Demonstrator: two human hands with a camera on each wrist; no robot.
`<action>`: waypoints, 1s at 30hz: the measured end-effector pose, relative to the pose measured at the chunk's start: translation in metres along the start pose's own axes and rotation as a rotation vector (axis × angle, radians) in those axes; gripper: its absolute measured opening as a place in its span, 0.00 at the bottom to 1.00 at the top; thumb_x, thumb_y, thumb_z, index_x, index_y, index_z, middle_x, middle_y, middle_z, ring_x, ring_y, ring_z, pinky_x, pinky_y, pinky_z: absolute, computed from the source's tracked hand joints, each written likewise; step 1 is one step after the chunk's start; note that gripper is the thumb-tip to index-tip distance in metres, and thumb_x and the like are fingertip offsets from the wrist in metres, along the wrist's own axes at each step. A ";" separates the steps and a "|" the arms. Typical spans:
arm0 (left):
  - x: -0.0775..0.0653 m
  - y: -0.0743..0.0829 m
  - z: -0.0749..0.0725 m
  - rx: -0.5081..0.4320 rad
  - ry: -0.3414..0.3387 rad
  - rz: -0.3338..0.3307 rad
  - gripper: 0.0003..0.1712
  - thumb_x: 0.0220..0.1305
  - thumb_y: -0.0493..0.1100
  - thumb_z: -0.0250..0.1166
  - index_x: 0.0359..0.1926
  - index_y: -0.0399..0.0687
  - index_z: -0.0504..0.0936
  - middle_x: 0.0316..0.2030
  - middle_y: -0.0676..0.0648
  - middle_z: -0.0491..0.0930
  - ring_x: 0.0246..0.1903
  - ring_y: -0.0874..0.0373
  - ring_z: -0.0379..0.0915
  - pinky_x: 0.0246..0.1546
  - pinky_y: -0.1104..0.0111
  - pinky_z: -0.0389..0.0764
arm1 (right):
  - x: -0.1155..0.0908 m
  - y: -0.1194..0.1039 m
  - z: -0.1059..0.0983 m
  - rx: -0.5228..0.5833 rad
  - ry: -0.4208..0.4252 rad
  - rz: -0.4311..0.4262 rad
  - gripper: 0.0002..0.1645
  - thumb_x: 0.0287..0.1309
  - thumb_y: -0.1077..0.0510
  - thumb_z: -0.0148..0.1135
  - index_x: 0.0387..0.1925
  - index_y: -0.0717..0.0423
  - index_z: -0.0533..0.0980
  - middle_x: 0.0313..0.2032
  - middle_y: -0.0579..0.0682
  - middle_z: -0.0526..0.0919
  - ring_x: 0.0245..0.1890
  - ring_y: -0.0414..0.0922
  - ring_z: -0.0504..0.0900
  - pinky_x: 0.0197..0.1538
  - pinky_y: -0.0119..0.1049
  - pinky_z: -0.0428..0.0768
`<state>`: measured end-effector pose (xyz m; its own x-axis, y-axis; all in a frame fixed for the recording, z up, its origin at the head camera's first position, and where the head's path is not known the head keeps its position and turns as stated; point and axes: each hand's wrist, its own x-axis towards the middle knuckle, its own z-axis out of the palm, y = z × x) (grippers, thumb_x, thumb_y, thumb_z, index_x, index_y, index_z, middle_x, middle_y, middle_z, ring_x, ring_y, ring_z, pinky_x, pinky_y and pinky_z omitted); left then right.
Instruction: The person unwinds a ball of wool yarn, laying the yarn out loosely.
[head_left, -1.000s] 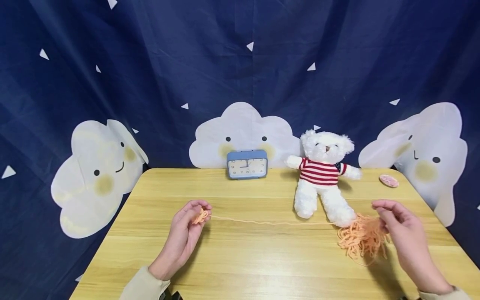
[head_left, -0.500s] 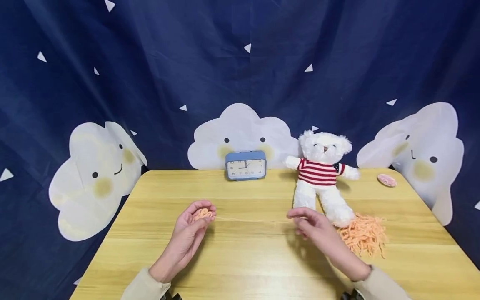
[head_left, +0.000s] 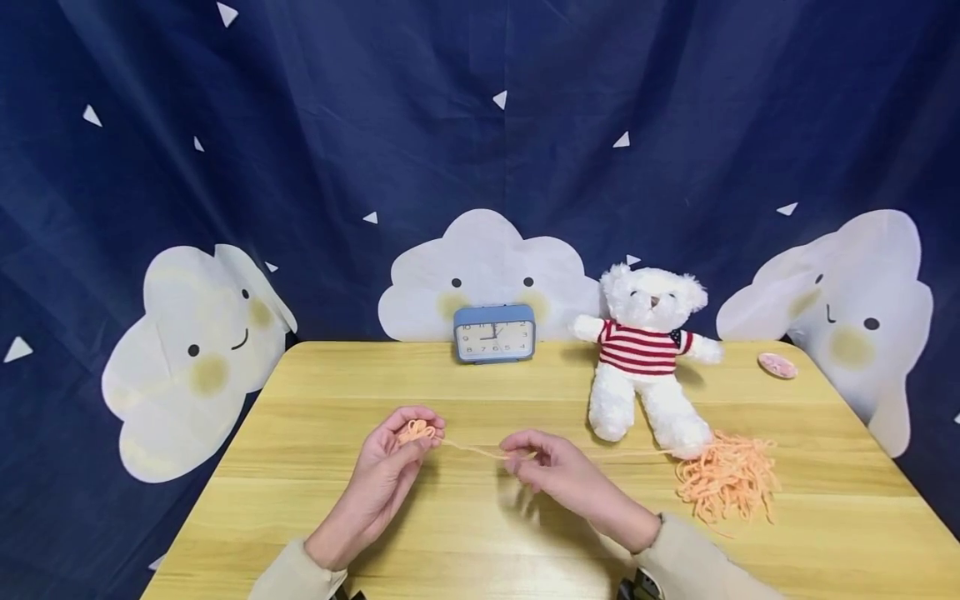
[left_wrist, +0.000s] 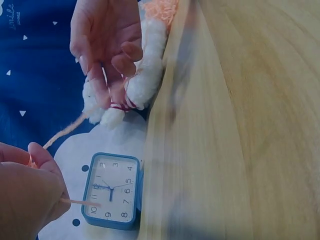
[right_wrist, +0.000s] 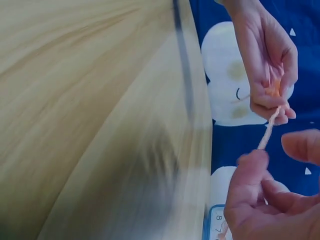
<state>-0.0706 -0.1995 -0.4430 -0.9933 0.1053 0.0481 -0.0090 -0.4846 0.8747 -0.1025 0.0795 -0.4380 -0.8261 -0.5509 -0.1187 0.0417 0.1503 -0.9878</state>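
Observation:
My left hand (head_left: 386, 467) holds a small looped bundle of peach yarn (head_left: 417, 431) between curled fingers and thumb, left of the table's middle. From it a thin strand (head_left: 474, 451) runs rightwards to my right hand (head_left: 558, 475), whose fingertips have hold of it. In the right wrist view the strand (right_wrist: 270, 129) reaches the tip of one digit, while another digit stands apart above; the exact contact is partly hidden. Beyond the right hand the strand continues to a loose pile of peach yarn (head_left: 729, 479) lying by the teddy bear's foot.
A white teddy bear (head_left: 648, 350) in a red-striped sweater sits at the back right. The blue alarm clock (head_left: 495, 335) stands at the table's back edge. Farther right lies a small pink oval object (head_left: 777, 365). A dark blue curtain (head_left: 480, 108) with clouds hangs behind.
My right hand has moved left from the yarn pile to near the left hand. The left hand has shifted slightly right with its bundle. The pile has settled on the table.

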 end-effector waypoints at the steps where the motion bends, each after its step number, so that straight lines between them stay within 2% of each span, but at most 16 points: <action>1: 0.000 0.000 0.000 0.005 0.005 -0.002 0.18 0.72 0.20 0.59 0.59 0.32 0.76 0.55 0.39 0.81 0.55 0.54 0.81 0.63 0.66 0.82 | 0.000 0.000 0.000 0.004 0.010 0.006 0.22 0.74 0.59 0.66 0.60 0.71 0.79 0.45 0.56 0.86 0.37 0.50 0.82 0.42 0.36 0.86; 5: 0.000 -0.001 -0.001 0.031 0.040 -0.004 0.18 0.72 0.20 0.59 0.59 0.32 0.76 0.55 0.40 0.81 0.56 0.54 0.80 0.61 0.67 0.83 | -0.005 0.000 -0.006 0.009 0.073 0.019 0.16 0.74 0.61 0.65 0.51 0.73 0.81 0.34 0.50 0.82 0.33 0.44 0.79 0.39 0.31 0.84; 10: -0.003 -0.001 -0.004 0.054 0.089 0.010 0.18 0.71 0.20 0.59 0.58 0.32 0.77 0.55 0.40 0.81 0.53 0.55 0.79 0.55 0.70 0.85 | -0.015 -0.004 -0.018 0.045 0.168 0.056 0.14 0.74 0.63 0.62 0.49 0.74 0.79 0.33 0.49 0.79 0.33 0.44 0.79 0.39 0.31 0.83; 15: -0.005 -0.001 -0.007 0.042 0.089 0.027 0.18 0.70 0.20 0.58 0.56 0.34 0.79 0.52 0.41 0.80 0.46 0.58 0.78 0.48 0.72 0.85 | -0.026 -0.007 -0.031 0.099 0.260 0.098 0.11 0.75 0.63 0.61 0.49 0.70 0.79 0.32 0.49 0.79 0.33 0.43 0.77 0.39 0.32 0.82; 20: -0.006 -0.001 -0.010 0.034 0.101 0.041 0.16 0.72 0.22 0.58 0.56 0.35 0.81 0.51 0.42 0.81 0.44 0.58 0.79 0.44 0.71 0.86 | -0.037 -0.008 -0.040 0.129 0.336 0.112 0.08 0.75 0.63 0.62 0.46 0.67 0.80 0.32 0.51 0.79 0.32 0.43 0.78 0.38 0.33 0.83; 26: -0.006 0.000 -0.012 0.021 0.150 0.033 0.16 0.73 0.22 0.59 0.57 0.33 0.80 0.49 0.44 0.80 0.42 0.58 0.78 0.41 0.72 0.85 | -0.049 -0.007 -0.054 0.134 0.408 0.098 0.06 0.76 0.64 0.61 0.45 0.64 0.81 0.33 0.52 0.80 0.31 0.43 0.78 0.38 0.33 0.84; 30: -0.006 0.000 -0.013 0.032 0.183 0.024 0.16 0.72 0.23 0.62 0.58 0.29 0.79 0.47 0.45 0.80 0.39 0.59 0.77 0.38 0.74 0.83 | -0.058 -0.008 -0.070 0.151 0.472 0.044 0.07 0.79 0.62 0.61 0.44 0.65 0.81 0.32 0.49 0.80 0.32 0.42 0.79 0.37 0.33 0.83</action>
<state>-0.0663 -0.2119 -0.4493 -0.9976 -0.0669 -0.0164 0.0161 -0.4570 0.8893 -0.0945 0.1672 -0.4162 -0.9846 -0.1093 -0.1366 0.1347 0.0248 -0.9906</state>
